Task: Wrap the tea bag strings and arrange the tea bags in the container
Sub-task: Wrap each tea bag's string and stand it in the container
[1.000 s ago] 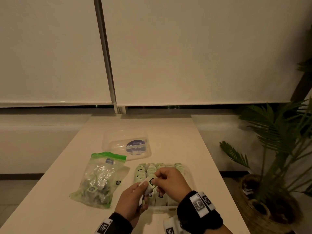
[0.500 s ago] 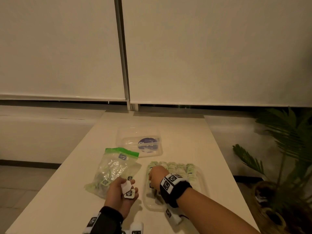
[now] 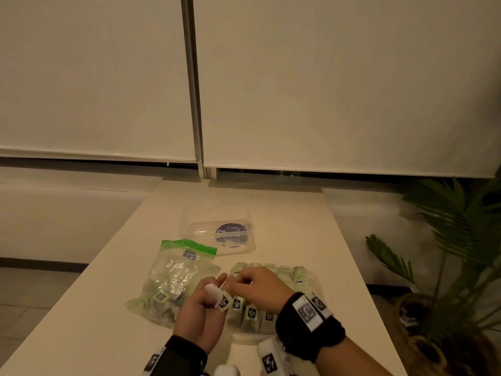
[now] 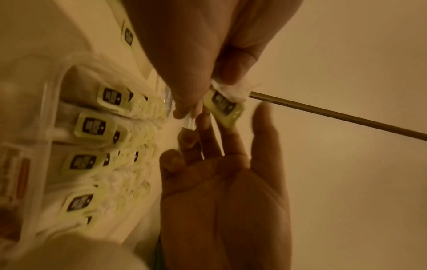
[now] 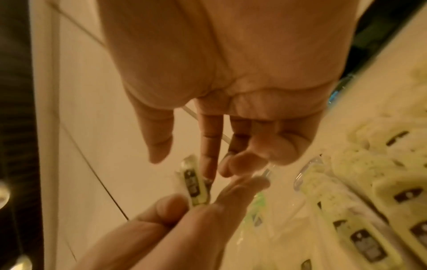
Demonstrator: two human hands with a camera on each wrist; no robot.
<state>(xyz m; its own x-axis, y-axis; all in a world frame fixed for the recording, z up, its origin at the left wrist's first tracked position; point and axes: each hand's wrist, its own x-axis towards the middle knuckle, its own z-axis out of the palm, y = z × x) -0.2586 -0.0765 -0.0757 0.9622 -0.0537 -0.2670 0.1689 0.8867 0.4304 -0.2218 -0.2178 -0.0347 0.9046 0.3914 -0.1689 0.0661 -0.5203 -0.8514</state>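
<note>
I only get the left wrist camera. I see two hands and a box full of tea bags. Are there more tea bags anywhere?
Observer: Yes. A clear zip bag with a green top lies on the table, left of the container. It holds more of them.
Child: Where's the box's lid?
Observer: The lid lies flat on the table behind the container. It has a round blue label.
Child: What else is in the room?
Observer: A plant in a basket stands on the floor, to the right of the table.
</note>
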